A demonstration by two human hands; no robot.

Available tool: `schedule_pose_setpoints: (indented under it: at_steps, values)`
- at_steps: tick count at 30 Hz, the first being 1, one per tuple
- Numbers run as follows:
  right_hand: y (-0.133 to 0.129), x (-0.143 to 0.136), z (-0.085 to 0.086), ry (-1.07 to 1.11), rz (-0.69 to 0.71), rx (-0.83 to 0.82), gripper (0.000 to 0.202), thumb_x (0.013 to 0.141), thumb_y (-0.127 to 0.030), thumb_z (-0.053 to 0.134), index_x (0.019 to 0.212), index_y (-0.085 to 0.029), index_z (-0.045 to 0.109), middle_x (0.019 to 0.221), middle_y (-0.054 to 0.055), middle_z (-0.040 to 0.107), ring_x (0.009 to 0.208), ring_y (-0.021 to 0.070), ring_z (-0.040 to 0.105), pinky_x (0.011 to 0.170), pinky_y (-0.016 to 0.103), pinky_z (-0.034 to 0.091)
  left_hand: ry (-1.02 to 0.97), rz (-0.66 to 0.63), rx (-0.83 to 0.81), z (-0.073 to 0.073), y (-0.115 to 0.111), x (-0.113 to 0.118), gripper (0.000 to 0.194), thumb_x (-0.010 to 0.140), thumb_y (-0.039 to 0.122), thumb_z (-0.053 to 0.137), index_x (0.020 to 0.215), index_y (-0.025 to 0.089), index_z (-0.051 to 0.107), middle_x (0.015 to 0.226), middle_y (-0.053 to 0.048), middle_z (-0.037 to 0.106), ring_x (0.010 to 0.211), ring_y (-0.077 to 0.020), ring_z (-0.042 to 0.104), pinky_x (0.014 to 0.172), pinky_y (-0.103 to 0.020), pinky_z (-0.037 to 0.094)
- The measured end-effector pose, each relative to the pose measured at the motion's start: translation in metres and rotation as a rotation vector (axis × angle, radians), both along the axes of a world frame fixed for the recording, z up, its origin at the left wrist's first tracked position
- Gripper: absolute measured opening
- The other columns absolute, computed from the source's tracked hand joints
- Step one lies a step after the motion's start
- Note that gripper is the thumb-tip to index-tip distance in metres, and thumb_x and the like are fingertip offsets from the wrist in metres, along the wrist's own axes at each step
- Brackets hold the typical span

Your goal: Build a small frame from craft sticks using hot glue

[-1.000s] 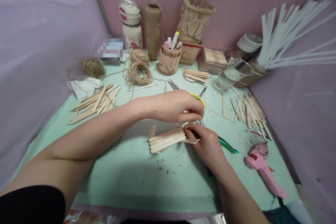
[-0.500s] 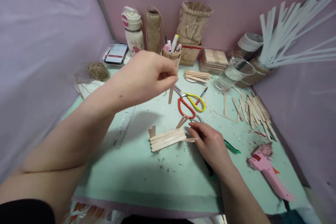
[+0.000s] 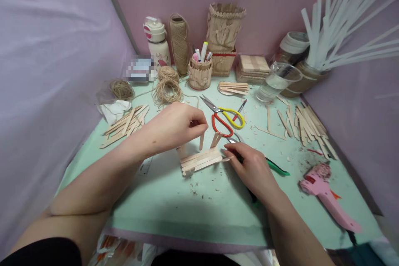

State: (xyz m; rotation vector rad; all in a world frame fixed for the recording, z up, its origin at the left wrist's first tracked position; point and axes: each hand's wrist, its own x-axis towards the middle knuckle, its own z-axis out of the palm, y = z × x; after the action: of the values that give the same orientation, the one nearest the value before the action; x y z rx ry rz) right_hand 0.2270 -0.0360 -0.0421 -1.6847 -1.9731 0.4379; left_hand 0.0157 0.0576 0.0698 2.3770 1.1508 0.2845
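My left hand (image 3: 183,126) pinches the top of a short craft stick piece (image 3: 201,141), which hangs down behind a small craft-stick model (image 3: 201,161). The model is a flat panel of several rounded sticks laid side by side, with short stick pieces standing at its ends. My right hand (image 3: 247,160) has its thumb and finger closed at the model's right end, by a short stick jutting out there; the exact contact is partly hidden. Under the right hand lie green-handled pliers (image 3: 277,167). Scissors (image 3: 222,118) with red and yellow handles lie open behind the model.
Loose sticks (image 3: 307,126) and a pink glue gun (image 3: 330,203) lie at right. More sticks (image 3: 127,126) are at left. Twine (image 3: 168,91), a pen holder (image 3: 199,77), a cup of water (image 3: 274,85) and a white bottle (image 3: 157,43) stand along the back.
My left hand has come down and nearer with the stick piece, now close behind the model. The right hand stays at the model's right end. The view has shifted slightly.
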Motion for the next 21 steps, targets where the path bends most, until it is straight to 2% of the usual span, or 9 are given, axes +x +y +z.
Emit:
schedule_pose_setpoints:
  at_steps: [9,16,21]
  values:
    - [-0.0002,-0.0001,-0.0007,-0.009,0.034,-0.029,0.02,0.094,-0.028,0.051,0.098,-0.019,0.069,0.095,0.006,0.075,0.084,0.0227,0.07,0.074,0.034,0.051,0.086,-0.006,0.0,-0.0106,-0.0022,0.0068,0.021,0.082,0.019,0.054,0.077,0.017,0.074,0.068,0.0,0.071,0.059,-0.0104,0.054,0.059,-0.024,0.034]
    - [-0.0002,-0.0001,-0.0009,-0.005,0.033,-0.029,0.02,0.094,-0.028,0.052,0.098,-0.019,0.069,0.094,0.005,0.075,0.084,0.0226,0.069,0.074,0.034,0.051,0.184,-0.05,-0.01,-0.0058,-0.0043,0.0063,0.024,0.084,0.02,0.052,0.073,0.017,0.072,0.066,-0.002,0.069,0.057,-0.0107,0.051,0.058,-0.026,0.031]
    - [-0.0001,0.0001,-0.0004,-0.01,0.032,-0.051,0.018,0.094,-0.028,0.053,0.098,-0.02,0.068,0.094,0.004,0.075,0.083,0.0225,0.069,0.074,0.034,0.05,0.164,-0.011,0.003,-0.0034,-0.0059,0.006,0.021,0.083,0.019,0.053,0.08,0.018,0.073,0.071,-0.001,0.071,0.06,-0.0116,0.054,0.059,-0.026,0.032]
